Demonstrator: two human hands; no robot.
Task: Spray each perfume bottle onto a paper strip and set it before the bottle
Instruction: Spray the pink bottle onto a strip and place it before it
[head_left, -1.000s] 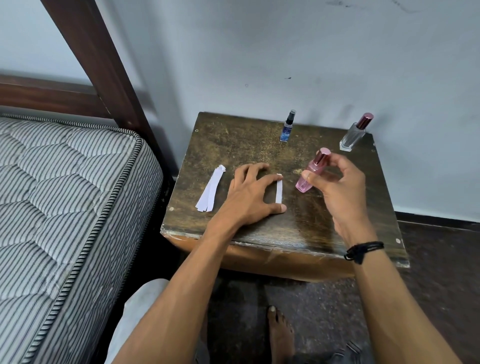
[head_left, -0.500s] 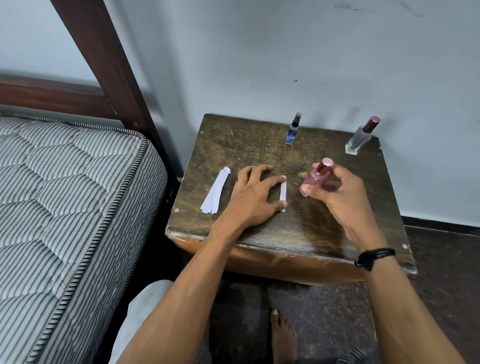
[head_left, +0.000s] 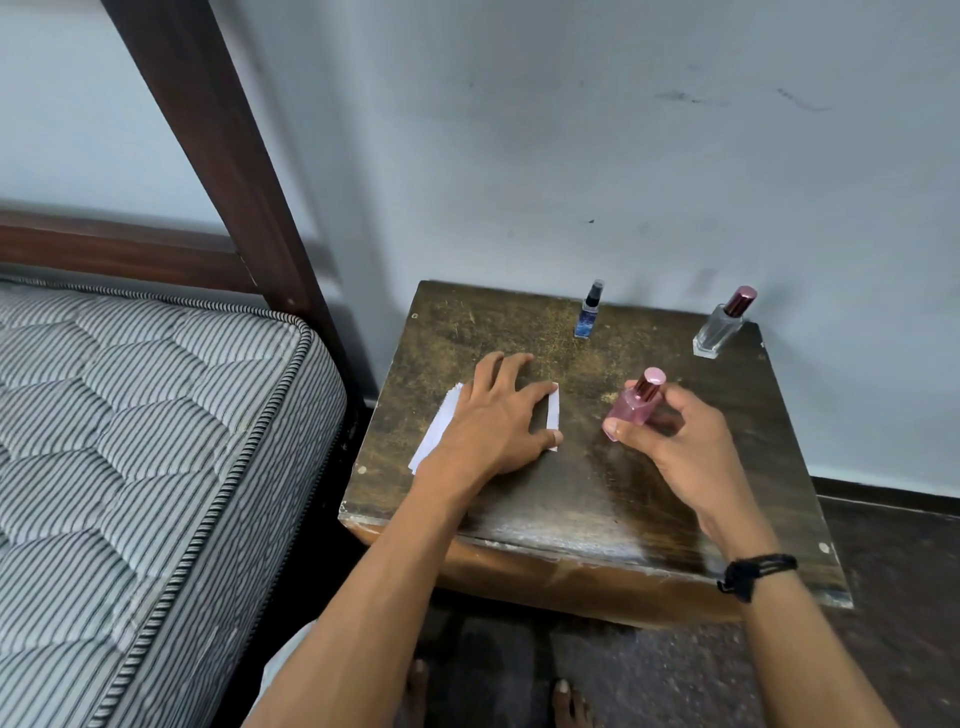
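Note:
My left hand (head_left: 493, 423) lies flat on the dark wooden table (head_left: 597, 499). Its forefinger and thumb pin the two ends of a single white paper strip (head_left: 554, 413). The hand partly covers a stack of spare strips (head_left: 436, 434) on its left. My right hand (head_left: 675, 447) grips a pink perfume bottle (head_left: 629, 408) just right of the strip. The bottle is tilted and its pink cap points up and away. A small blue spray bottle (head_left: 589, 314) and a clear bottle with a dark red cap (head_left: 722, 325) stand at the table's far edge.
The table stands against a pale wall. A striped mattress (head_left: 145, 467) and a dark wooden bed frame (head_left: 218, 156) lie close on the left. My bare feet (head_left: 566, 701) are on the dark floor below the table's near edge.
My left hand has slid the single strip slightly left and now overlaps the spare stack. My right hand still holds the pink bottle beside the strip.

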